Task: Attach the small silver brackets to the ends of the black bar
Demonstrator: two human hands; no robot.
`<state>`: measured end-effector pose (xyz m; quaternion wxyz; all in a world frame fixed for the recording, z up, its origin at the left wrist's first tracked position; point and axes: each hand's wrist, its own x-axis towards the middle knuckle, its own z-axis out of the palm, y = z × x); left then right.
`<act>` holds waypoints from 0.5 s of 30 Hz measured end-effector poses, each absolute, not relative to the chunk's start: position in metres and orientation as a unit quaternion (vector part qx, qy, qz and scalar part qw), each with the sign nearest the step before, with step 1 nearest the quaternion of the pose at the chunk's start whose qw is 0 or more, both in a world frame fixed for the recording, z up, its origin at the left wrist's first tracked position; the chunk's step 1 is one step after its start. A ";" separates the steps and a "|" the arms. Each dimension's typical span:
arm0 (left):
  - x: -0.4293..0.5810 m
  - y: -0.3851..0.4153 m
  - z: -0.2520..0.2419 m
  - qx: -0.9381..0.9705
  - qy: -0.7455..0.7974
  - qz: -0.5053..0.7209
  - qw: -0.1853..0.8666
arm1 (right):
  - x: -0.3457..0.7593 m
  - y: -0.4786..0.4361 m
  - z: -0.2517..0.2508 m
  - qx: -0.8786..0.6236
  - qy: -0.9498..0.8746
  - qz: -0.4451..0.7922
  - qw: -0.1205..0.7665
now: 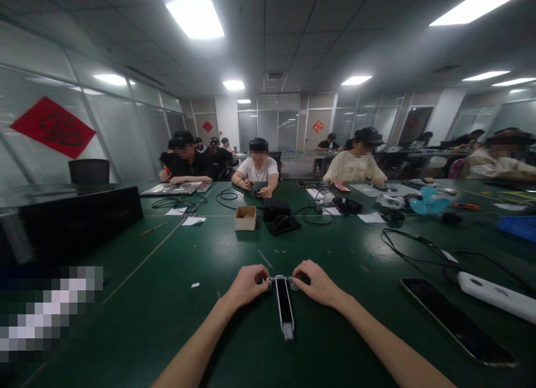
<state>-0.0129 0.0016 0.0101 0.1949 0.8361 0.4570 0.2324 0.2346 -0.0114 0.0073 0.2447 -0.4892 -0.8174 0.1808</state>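
A narrow black strip with silver ends (285, 308) lies on the green table (201, 321), pointing away from me. My left hand (248, 284) is closed in a pinch at the left side of its far silver end. My right hand (317, 282) pinches the right side of the same end. Both hands rest on the table, thumbs nearly meeting over the strip's far tip. What sits between the fingertips besides the strip is too small to make out.
A dark phone (456, 321) and a white power strip (498, 294) with black cables lie at right. A small cardboard box (245, 218) and black devices (278, 215) sit mid-table. Several people work along the far side. A black case (71, 215) stands at left.
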 end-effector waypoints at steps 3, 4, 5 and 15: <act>-0.012 0.002 0.009 0.835 0.461 0.229 0.194 | 0.232 -0.013 0.007 -0.476 -0.825 0.186 0.242; -0.012 0.002 0.010 0.835 0.461 0.230 0.193 | 0.232 -0.013 0.007 -0.473 -0.826 0.186 0.244; -0.013 0.002 0.010 0.835 0.461 0.231 0.191 | 0.232 -0.013 0.006 -0.472 -0.826 0.187 0.245; -0.012 0.003 0.011 0.832 0.456 0.236 0.208 | 0.233 -0.010 0.000 -0.473 -0.823 0.194 0.248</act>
